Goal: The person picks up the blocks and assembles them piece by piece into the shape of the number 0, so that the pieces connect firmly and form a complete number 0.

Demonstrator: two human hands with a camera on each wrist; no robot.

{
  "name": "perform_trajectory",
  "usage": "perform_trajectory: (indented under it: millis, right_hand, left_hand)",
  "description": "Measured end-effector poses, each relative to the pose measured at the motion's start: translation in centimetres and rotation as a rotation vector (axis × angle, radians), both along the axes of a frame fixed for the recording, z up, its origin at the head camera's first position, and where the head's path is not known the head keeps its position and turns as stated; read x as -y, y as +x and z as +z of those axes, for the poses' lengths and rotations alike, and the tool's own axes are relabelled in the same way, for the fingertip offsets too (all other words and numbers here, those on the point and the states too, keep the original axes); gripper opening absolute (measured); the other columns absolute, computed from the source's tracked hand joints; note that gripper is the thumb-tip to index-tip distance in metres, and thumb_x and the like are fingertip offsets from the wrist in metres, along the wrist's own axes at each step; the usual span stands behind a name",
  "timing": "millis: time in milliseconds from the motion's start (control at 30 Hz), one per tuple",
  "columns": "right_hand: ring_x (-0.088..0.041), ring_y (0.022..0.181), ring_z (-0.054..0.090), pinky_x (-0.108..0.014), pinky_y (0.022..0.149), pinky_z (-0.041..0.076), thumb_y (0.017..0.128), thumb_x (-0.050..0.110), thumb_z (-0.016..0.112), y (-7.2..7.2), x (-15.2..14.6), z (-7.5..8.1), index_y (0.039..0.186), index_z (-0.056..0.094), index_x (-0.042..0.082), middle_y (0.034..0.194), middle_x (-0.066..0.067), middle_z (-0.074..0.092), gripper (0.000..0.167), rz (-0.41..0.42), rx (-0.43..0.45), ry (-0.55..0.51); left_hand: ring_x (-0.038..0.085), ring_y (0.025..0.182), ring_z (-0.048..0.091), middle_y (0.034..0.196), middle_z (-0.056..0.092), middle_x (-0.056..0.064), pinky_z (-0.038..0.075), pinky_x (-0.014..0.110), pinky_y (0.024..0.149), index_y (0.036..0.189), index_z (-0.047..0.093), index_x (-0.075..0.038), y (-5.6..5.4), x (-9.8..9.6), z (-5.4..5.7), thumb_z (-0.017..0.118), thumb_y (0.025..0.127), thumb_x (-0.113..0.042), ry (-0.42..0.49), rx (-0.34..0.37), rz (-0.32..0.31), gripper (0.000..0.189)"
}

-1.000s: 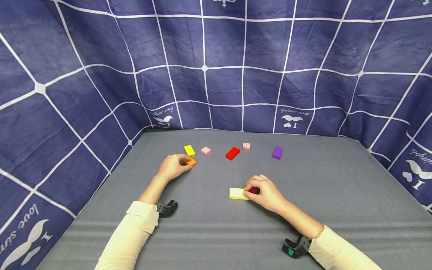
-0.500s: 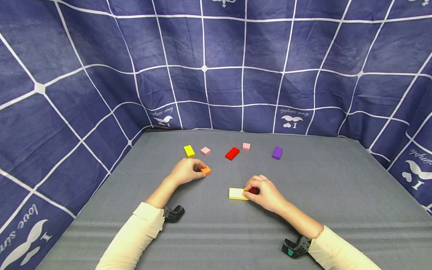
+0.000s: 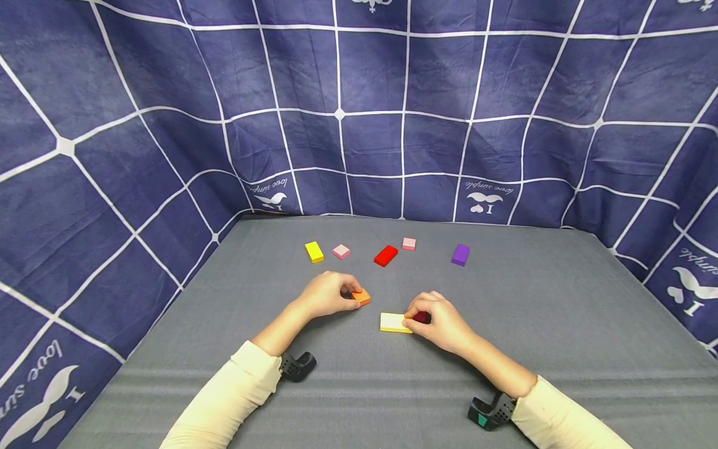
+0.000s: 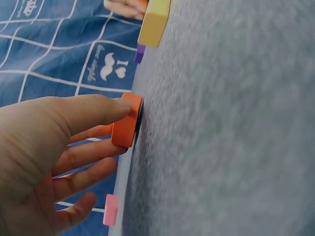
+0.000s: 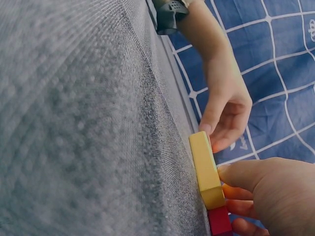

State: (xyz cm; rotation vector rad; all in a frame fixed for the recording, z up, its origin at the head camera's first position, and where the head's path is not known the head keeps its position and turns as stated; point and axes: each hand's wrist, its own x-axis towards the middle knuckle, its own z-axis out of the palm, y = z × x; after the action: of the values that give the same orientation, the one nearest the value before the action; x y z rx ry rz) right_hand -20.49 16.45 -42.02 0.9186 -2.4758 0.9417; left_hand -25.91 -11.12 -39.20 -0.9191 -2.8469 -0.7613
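My left hand (image 3: 330, 294) pinches a small orange block (image 3: 362, 298) between thumb and fingers, close over the grey cloth. In the left wrist view the thumb lies on the orange block's (image 4: 126, 124) face, and the other fingers spread behind it. To the right, my right hand (image 3: 442, 319) pinches the right end of a pale yellow block (image 3: 392, 322) lying on the table. A dark red block (image 5: 220, 222) sits right at that block's end, partly hidden by the hand. The orange block is a short way up and left of the pale yellow one.
Farther back lie a bright yellow block (image 3: 315, 252), two small pink blocks (image 3: 341, 251), a red block (image 3: 386, 255) and a purple block (image 3: 460, 254). A blue gridded curtain (image 3: 370, 143) closes off the back and sides of the grey table (image 3: 359, 399).
My left hand has moved right and toward me with the orange block, from beside the bright yellow block to near the pale yellow one. The right hand has stayed in place.
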Motion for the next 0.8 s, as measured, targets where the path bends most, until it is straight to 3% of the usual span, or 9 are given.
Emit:
perform_trajectory:
  millis: [367, 800]
  right_hand:
    - [-0.011, 0.084, 0.054, -0.029, 0.073, 0.047, 0.075, 0.010, 0.082, 0.0, 0.1, 0.1, 0.080, 0.075, 0.016, 0.085, 0.010, 0.065, 0.011, 0.005, -0.001, 0.003]
    - [-0.012, 0.083, 0.053, -0.029, 0.072, 0.047, 0.076, 0.010, 0.082, 0.0, 0.0, 0.0, 0.080, 0.074, 0.016, 0.085, 0.011, 0.065, 0.010, -0.001, 0.018, 0.001]
  left_hand:
    - [0.013, 0.081, 0.064, 0.083, 0.069, -0.006, 0.048, 0.028, 0.073, 0.092, 0.072, -0.016, 1.1, -1.2, 0.2, 0.082, 0.076, -0.019, -0.012, -0.028, -0.083, 0.020]
    - [0.011, 0.078, 0.061, 0.082, 0.068, -0.007, 0.048, 0.027, 0.071, 0.090, 0.070, -0.016, 1.5, -1.8, 0.2, 0.082, 0.075, -0.020, -0.036, -0.045, -0.124, 0.019]
